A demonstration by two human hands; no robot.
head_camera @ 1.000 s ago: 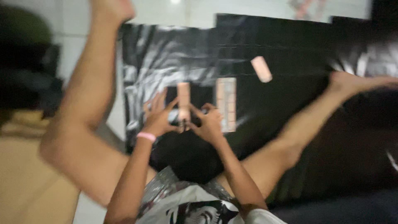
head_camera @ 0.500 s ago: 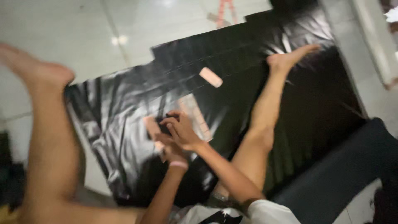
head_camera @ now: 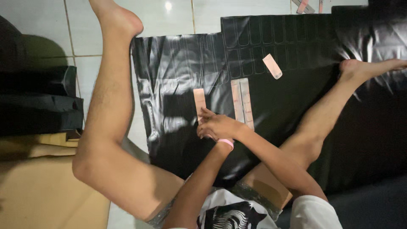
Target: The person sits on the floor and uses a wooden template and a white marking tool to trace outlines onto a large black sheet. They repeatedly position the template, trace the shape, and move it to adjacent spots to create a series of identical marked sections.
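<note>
Head view: person wears a white short-sleeved shirt (head_camera: 316, 212) with a black-and-white swirled graphic print (head_camera: 231, 216) on the chest. Thin pink band (head_camera: 226, 143) on the left wrist. Forearms, lower legs and feet bare. Patterned grey shorts (head_camera: 254, 193), partly visible.

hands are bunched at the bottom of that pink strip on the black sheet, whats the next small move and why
Probably slide a hand up along the pink strip to press it flat. Both the left hand and right hand sit at its lower end, so its upper part lies untouched on the glossy black sheet. Two strips beside it already lie flat, side by side.
</note>
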